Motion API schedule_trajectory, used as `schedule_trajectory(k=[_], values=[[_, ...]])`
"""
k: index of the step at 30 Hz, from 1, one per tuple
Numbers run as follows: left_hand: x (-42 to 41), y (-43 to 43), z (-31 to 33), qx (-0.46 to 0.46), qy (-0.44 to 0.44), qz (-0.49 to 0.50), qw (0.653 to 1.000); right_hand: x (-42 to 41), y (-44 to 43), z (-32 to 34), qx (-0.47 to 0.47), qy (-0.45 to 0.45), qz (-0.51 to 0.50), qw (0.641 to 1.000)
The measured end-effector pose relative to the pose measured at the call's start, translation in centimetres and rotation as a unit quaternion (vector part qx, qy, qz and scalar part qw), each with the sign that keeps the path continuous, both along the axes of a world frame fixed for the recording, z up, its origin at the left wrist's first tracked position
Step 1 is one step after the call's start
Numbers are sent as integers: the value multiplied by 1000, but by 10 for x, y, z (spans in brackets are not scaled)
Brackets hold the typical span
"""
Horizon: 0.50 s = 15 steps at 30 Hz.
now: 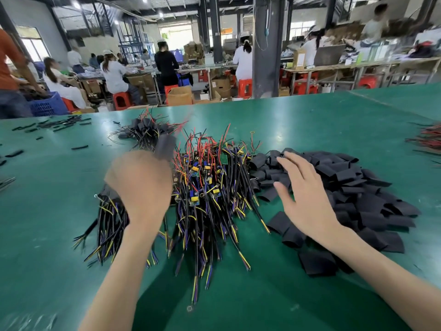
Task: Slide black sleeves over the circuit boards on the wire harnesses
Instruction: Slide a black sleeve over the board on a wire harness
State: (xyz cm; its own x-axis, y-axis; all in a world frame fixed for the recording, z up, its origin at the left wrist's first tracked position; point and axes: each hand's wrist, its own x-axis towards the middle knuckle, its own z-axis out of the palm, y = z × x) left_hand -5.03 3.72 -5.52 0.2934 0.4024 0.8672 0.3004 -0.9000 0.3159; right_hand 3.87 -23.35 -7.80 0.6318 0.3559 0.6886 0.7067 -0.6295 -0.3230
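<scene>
Blurred left hand (140,185) grips a black sleeve (165,145) at centre left. The right hand (304,189), fingers spread, hovers over the sleeve pile (358,187), right of the wire harnesses (210,182) on the green bench (310,123).

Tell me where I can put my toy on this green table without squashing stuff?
The far side of the table, beyond the harness pile and black sleeves, is bare green. So is the near strip below the wire tips. The middle and right are crowded; loose tube bits dot the far left.
</scene>
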Motion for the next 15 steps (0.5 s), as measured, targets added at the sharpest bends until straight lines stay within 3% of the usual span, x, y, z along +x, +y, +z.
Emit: schedule_trajectory(k=[3, 6, 8, 10, 13, 15], values=[[0, 27, -11, -112, 125, 115, 979, 7, -3, -5, -46, 53, -66, 995], [-2, 37, -18, -176, 207, 167, 948, 13, -9, -5, -73, 107, -61, 990], [-1, 37, -19, -179, 212, 180, 944, 16, -13, 3, -52, 204, 39, 977], [-1, 34, -16, -180, 200, 185, 945, 17, -17, 10, -95, 310, 154, 933], [0, 24, -10, -168, 153, 160, 961, 19, -19, 3, -262, 315, 185, 893], [1, 12, -7, -134, 106, 111, 979, 20, -17, -4, -281, 297, 173, 896]])
